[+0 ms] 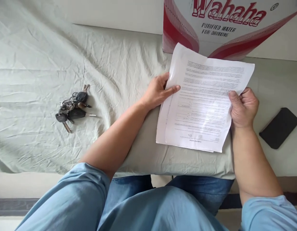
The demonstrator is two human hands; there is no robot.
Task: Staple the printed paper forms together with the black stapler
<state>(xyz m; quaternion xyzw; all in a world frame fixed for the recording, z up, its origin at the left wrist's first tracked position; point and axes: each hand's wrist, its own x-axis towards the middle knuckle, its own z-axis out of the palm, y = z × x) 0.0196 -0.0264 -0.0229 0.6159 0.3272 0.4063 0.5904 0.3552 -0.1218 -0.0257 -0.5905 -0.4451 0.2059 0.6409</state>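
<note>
Several printed paper sheets (202,106), stacked together, are held up over the cloth-covered table. Their text appears upside down, and the top sheet is slightly curled with a shine on its surface. My left hand (160,89) grips the left edge, thumb on top and the other fingers behind the paper. At the right edge my right hand (244,107) pinches the sheets between its thumb and curled fingers. The lower sheets are mostly hidden; only their edges show at the left and bottom.
A bunch of keys (75,107) lies on the wrinkled pale cloth (30,96) at the left. To the right rests a black phone-like object (279,128). Behind the papers stands a red and white Wahaha water carton (220,41), against a white wall (114,14).
</note>
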